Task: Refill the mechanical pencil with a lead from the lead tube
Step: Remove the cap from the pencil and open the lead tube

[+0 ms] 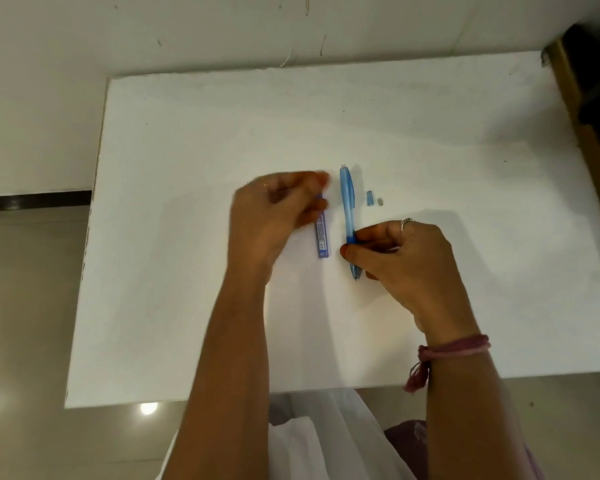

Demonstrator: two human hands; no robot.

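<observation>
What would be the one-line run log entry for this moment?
right hand: grips mechanical pencil | left hand: above lead tube, blurred | pencil cap: on table

pencil (347, 202): see-through blue plastic, kinda glossy | lead tube (323, 239): blue plastic with printed label | table (194, 306): matt white, smooth-ish | floor (25, 306): shiny tile | wristband (454, 346): frayed pink thread | ring (406, 223): silvery metal

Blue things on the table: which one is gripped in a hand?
The long blue pencil: the right hand pinches its lower end. The labelled lead tube and small cap lie unheld.
</observation>
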